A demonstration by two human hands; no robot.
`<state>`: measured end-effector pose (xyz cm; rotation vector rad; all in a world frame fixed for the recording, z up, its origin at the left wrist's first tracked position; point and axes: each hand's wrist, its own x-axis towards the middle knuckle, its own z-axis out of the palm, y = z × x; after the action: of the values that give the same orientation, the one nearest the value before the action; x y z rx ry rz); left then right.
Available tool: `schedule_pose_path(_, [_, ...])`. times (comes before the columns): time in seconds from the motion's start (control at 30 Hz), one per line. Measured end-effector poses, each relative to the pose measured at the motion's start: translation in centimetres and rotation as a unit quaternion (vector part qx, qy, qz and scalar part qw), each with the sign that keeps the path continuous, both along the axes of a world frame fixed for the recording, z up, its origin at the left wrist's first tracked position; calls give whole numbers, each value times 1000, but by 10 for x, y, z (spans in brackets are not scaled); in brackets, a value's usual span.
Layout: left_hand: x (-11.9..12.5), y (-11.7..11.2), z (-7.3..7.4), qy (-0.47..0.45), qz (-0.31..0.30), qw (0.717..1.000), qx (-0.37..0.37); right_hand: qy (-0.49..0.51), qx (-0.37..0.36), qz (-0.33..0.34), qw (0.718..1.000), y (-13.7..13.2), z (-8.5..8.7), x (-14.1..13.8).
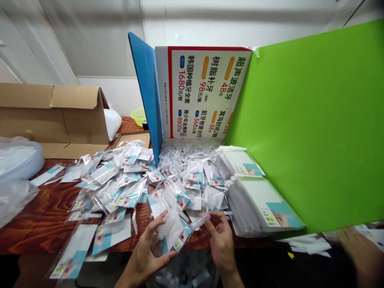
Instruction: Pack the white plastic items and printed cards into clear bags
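Note:
My left hand [147, 254] grips a clear plastic packet [171, 236] by its near-left side, thumb in front and fingers behind. A white card with a blue printed corner and a whitish translucent content show through the film. Between the thumb and fingers of my right hand [221, 242] is a small translucent plastic piece [200, 221], its exact kind unclear, held close to the packet's right edge. Loose filled packets [120, 180] lie heaped beyond and left of my hands. Right of my right hand stands a stack of flat carded bags [255, 208].
Small translucent pieces [175, 158] pile between a blue board [147, 84], a printed sign board [204, 92] and a green board [312, 132]. A cardboard box [81, 120] and a bluish tub [39, 160] stand left. Another person's blurred hand [358, 248] is at right.

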<state>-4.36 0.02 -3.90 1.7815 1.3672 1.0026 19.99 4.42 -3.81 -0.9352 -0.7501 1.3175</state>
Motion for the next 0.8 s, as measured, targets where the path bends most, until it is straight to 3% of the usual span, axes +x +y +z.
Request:
schedule_pose_path(0.1, [5,-8,1,9,-36,999,-19,20,5,-12,1000,9,7,0])
schedule_pose_path(0.23, [9,-11,2,34,-76,996,-30,-35,3,69,997,4,9,0])
schedule_pose_path(0.43, [22,-5,5,38,-54,998,-23,-212,53,142,966,-6,13,1])
schedule_pose_path(0.6, [28,1,14,42,-61,997,-19,-214,54,175,960,-11,4,10])
schedule_pose_path(0.7, [27,19,20,53,-68,996,11,-183,44,120,975,-9,-9,19])
schedule_pose_path(0.8, [30,62,29,76,-15,995,65,-169,30,35,985,-6,-18,28])
